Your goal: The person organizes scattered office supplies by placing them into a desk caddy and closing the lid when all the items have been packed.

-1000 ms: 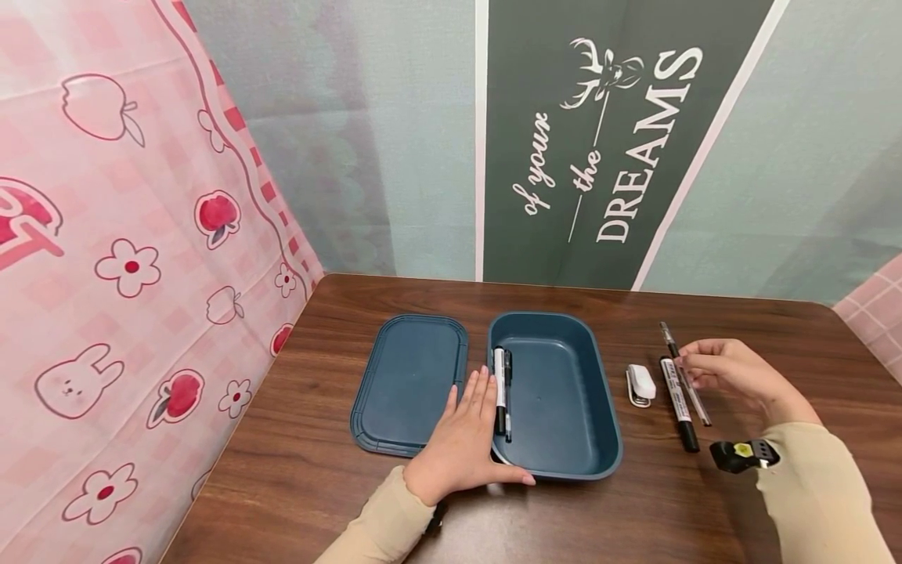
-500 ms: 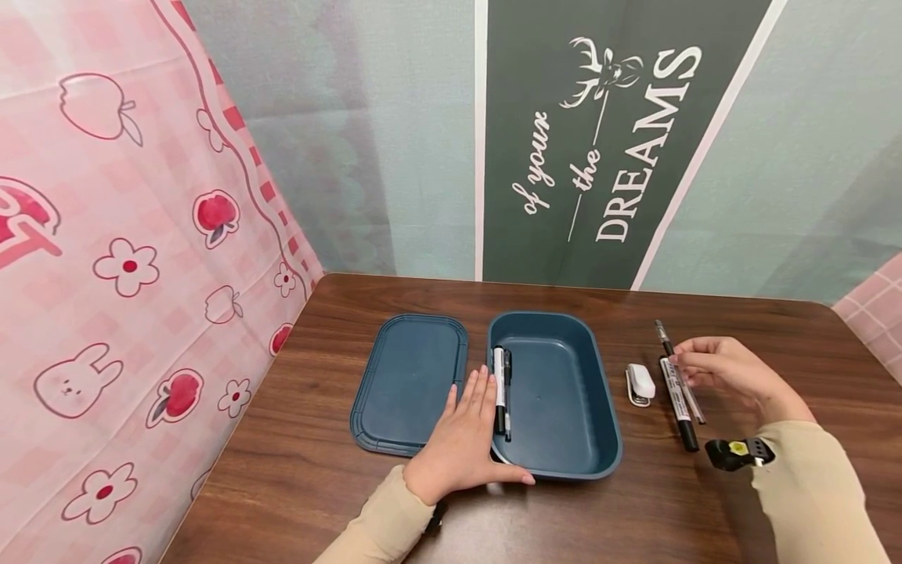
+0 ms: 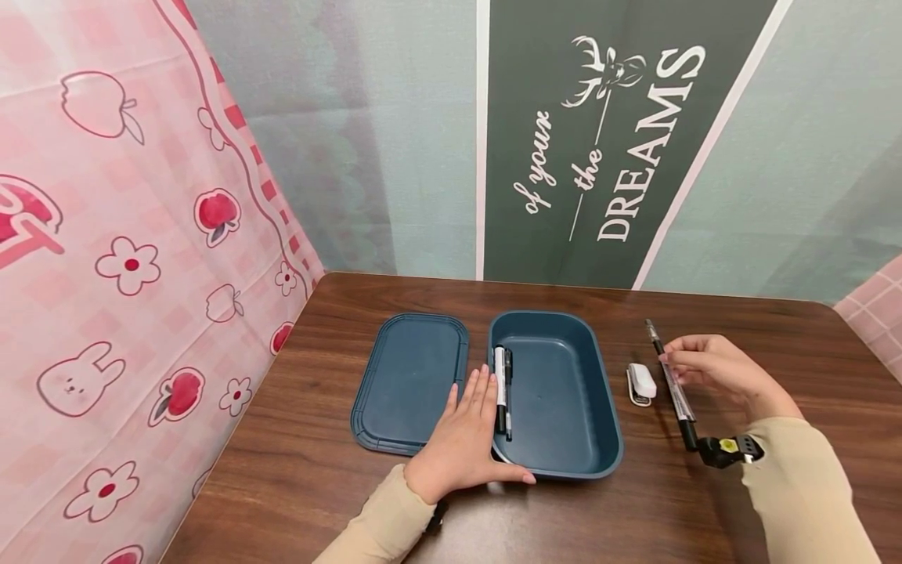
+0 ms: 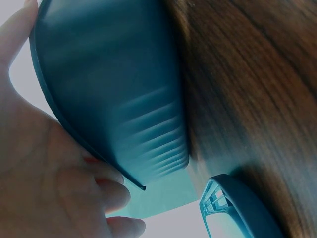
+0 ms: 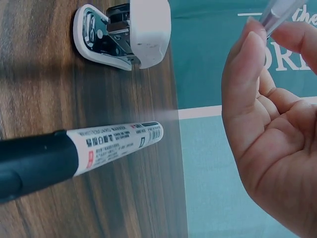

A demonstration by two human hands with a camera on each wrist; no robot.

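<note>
My left hand rests on the near left rim of a blue plastic box, fingers straight and thumb spread along the front. Inside, against the left wall, lie a white marker with a black end and a black pen. Between thumb and fingertips, my right hand pinches a clear-barrelled pen. In the head view this pen overlaps a second white marker on the table; the right wrist view shows that marker apart from the held pen.
A small white stapler stands between the box and the second marker. Left of the box lies its flat blue lid, partly behind my left hand. The wooden table ends against a printed cloth backdrop, with a pink cloth on the left.
My right hand has shifted a little to the left with the pen, which has come across in front of the second marker. My left hand and the box have stayed in place.
</note>
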